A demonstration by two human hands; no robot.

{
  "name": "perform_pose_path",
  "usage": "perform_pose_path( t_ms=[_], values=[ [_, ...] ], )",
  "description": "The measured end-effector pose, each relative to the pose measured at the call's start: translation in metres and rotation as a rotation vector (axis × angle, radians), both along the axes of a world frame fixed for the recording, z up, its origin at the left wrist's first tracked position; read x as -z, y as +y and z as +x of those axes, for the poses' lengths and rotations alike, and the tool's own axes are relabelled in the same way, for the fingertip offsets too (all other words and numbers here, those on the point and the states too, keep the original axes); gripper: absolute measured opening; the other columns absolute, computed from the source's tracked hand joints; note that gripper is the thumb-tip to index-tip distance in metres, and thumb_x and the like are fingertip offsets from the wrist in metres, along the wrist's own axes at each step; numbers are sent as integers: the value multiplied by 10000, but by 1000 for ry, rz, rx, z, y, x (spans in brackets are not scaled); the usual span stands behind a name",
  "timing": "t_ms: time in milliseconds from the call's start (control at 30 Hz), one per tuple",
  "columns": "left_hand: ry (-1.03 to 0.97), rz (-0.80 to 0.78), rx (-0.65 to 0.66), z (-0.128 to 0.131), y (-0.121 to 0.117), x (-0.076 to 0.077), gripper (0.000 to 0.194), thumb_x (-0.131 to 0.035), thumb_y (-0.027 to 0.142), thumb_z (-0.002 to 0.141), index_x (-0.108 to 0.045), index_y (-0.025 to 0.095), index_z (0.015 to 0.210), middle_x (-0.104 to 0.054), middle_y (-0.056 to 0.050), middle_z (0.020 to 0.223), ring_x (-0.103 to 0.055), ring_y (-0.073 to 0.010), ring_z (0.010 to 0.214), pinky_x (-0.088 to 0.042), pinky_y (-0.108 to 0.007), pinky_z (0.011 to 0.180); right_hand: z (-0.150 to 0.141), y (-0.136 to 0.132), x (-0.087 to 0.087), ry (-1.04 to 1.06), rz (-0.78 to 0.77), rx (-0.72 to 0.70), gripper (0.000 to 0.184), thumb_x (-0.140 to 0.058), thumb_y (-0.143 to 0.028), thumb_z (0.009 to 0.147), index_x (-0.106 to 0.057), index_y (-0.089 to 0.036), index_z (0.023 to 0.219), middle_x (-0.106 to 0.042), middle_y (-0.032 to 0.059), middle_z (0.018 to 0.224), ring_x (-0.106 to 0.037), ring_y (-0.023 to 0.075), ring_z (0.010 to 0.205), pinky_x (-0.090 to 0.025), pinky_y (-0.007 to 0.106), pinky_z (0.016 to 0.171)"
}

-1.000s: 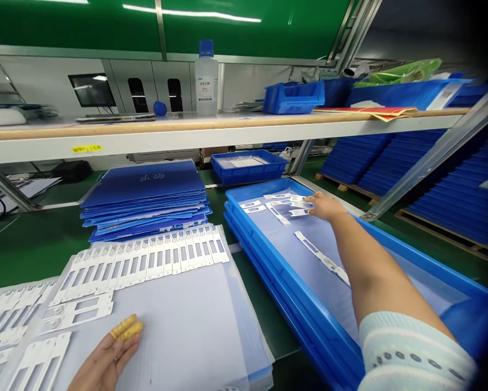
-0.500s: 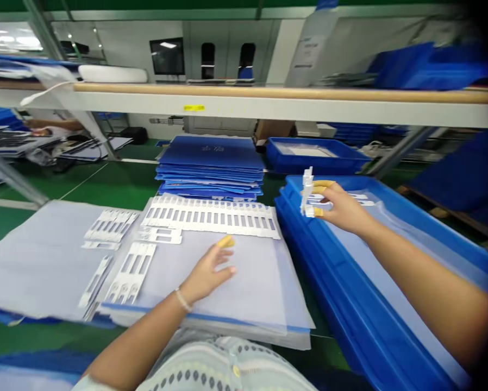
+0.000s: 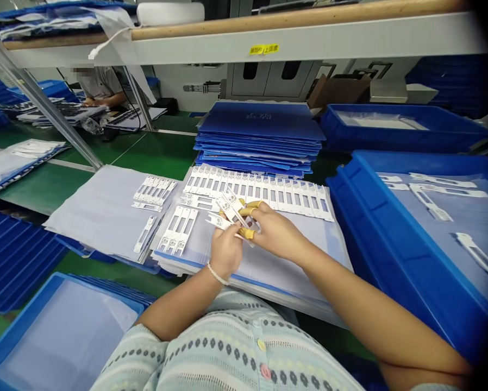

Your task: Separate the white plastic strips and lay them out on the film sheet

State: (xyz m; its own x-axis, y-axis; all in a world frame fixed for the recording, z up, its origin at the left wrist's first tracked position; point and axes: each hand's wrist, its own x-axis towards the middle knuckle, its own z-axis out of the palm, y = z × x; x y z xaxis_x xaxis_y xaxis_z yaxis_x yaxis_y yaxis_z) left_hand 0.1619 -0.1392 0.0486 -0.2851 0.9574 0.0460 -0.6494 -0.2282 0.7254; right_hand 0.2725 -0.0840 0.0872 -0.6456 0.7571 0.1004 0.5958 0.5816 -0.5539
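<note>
Over the sheet-covered stack (image 3: 285, 260) my two hands meet at a few white slotted plastic frames (image 3: 231, 209). My left hand (image 3: 226, 252) is closed round the lower ends of the frames. Yellow finger cots cover fingertips of my right hand (image 3: 274, 231), which pinches the same frames from the right. Behind them lies a long row of like frames (image 3: 260, 190) side by side. To the left are a short group of upright frames (image 3: 179, 231) and a sideways one (image 3: 201, 202), partly hidden by the held pieces.
At right a blue tray (image 3: 362, 217) holds several loose frames. A stack of blue sheets (image 3: 264, 119) stands behind the row. Another covered stack (image 3: 97, 212) with frames is at left. A shelf beam (image 3: 309, 41) crosses above; a co-worker (image 3: 99, 87) sits far left.
My right hand has come from above the blue tray to the middle with white frames. My left hand, empty before, now grips them too. The view has swung right and down.
</note>
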Motion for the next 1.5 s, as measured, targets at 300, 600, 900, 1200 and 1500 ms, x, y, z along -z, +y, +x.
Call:
perform_pose_path(
  t_ms=[300, 600, 900, 1200, 1500],
  values=[
    [-273, -127, 402, -52, -32, -30, 586, -444, 68, 818, -414, 190, 1390, -539, -112, 1360, -449, -308, 1305, -324, -543, 1098, 31, -48, 15, 479, -193, -47, 422, -574, -343, 889, -489, -278, 1298, -586, 34, 916, -550, 164, 748, -492, 349, 727],
    [-246, -27, 605, -57, -39, -39, 671, -453, 134, 737, -398, 219, 1401, -430, -80, 1462, -324, -330, 1381, -300, -556, 1100, 37, -78, 17, 788, -509, -104, 477, -623, -313, 889, -487, -322, 1346, -563, -5, 754, -554, 134, 666, -486, 267, 619],
    [-179, 44, 680, -59, -44, -45, 771, -592, 286, 673, -360, 298, 1408, -367, -69, 1498, -254, -394, 1398, -321, -585, 1052, 41, -90, 14, 753, -397, -186, 512, -535, -296, 930, -380, -379, 1410, -550, -16, 709, -552, 141, 600, -509, 285, 563],
    [-199, -5, 708, -59, -51, -51, 793, -644, 337, 650, -370, 315, 1394, -382, -77, 1488, -255, -398, 1397, -349, -582, 1033, 42, -92, -3, 701, -295, -283, 501, -528, -303, 937, -389, -410, 1406, -559, -14, 730, -522, 143, 593, -497, 292, 552],
    [-169, 20, 772, -64, -54, -47, 825, -619, 265, 621, -359, 323, 1402, -327, -51, 1520, -202, -396, 1416, -403, -560, 998, 56, -96, -16, 427, 267, -208, 598, -641, -245, 851, -438, -419, 1387, -633, 63, 1021, -630, 249, 806, -551, 412, 670]
  ],
)
